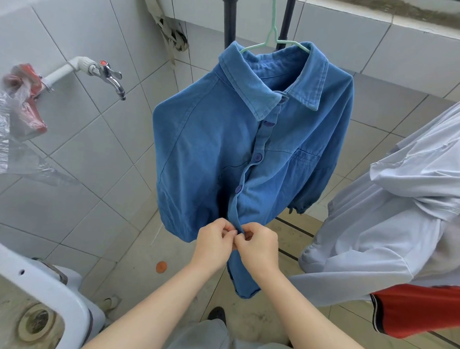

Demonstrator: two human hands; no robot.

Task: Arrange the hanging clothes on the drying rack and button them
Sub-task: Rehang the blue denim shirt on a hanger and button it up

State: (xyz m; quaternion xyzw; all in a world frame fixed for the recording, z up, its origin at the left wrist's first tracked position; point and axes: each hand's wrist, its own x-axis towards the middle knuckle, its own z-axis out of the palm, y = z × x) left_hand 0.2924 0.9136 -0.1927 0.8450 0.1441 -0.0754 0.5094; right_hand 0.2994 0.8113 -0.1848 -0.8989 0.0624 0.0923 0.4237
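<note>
Fingers curled — left hand (212, 240) & right hand (260, 244) both pinch blue shirt (211, 147) placket, prob. at button.

No readable text; the mark on the red tap cap (103, 62) is too small.

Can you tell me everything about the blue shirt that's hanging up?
The blue shirt looks like soft, faded cotton. It has a pointed collar, long sleeves, a chest pocket and dark blue buttons down the front. It hangs on a pale green hanger, turned a bit sideways. The three buttons that show look done up. Lower down, the left hand and right hand pinch its front strip.
</note>
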